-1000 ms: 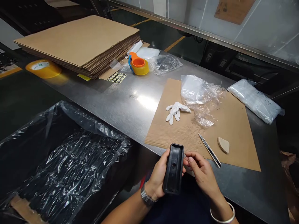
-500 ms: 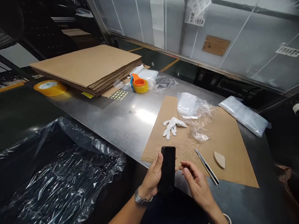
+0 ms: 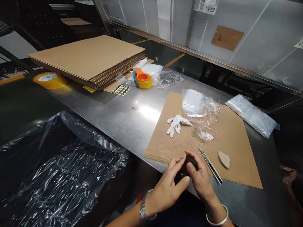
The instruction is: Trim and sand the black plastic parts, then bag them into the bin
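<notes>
Between my two hands is a black rectangular part [image 3: 187,164], seen now from a narrower side with a small light dot on it; its lower portion is covered by my fingers. My left hand [image 3: 169,186], with a metal watch at the wrist, grips it from the left. From the right, my right hand [image 3: 200,176] wraps its thumb and fingers around the upper end. Just right of my hands lies a utility knife [image 3: 210,166] on the cardboard sheet [image 3: 163,148]. Beside the knife sits a beige curved block [image 3: 223,160]. White gloves [image 3: 176,124] lie farther up the sheet.
Crumpled clear plastic bags [image 3: 199,107] lie on the cardboard. A wrapped packet [image 3: 252,115] rests at right. A tape dispenser [image 3: 143,78], tape roll [image 3: 50,80] and cardboard stack [image 3: 92,58] stand at the back of the metal table [image 3: 113,116]. A plastic-lined bin [image 3: 63,170] is at left.
The black part has turned from upright, showing its long face, to a tilted, end-on position. My right hand has closed onto it, and my left hand has shifted its hold.
</notes>
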Demonstrator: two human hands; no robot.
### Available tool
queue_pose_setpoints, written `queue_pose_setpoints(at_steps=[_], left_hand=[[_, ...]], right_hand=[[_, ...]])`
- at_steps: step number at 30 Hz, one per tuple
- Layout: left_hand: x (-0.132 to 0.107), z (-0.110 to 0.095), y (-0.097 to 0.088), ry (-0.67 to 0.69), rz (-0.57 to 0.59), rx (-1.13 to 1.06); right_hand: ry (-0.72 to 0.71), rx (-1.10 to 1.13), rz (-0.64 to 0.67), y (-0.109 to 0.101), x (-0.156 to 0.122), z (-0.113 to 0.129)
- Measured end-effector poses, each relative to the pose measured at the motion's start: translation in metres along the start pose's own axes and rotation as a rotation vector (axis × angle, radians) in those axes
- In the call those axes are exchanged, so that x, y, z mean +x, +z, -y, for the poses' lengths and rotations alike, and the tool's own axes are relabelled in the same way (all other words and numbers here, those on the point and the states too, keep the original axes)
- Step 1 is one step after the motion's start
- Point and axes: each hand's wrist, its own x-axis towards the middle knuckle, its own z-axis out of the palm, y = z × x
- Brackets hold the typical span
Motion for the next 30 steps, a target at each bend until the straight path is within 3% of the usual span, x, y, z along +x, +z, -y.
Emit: queue_pose_setpoints(at_steps=[4, 8, 15, 30], left_hand=[[-0.012, 0.000, -0.004, -0.063, 0.138, -0.303], [-0.021, 0.001, -0.006, -0.233, 0.138, -0.557], [-0.022, -0.004, -0.003, -0.454, 0.099, -0.610], [-0.020, -0.004, -0.001, -0.471, 0.085, -0.650]], right_hand=[[0.105, 0.255, -0.179, 0.006, 0.000, -0.002], [0.152, 0.245, -0.220, 0.005, 0.001, -0.002], [0.132, 0.141, -0.270, 0.002, -0.002, -0.005], [0.111, 0.015, -0.307, 0.000, -0.001, -0.008]])
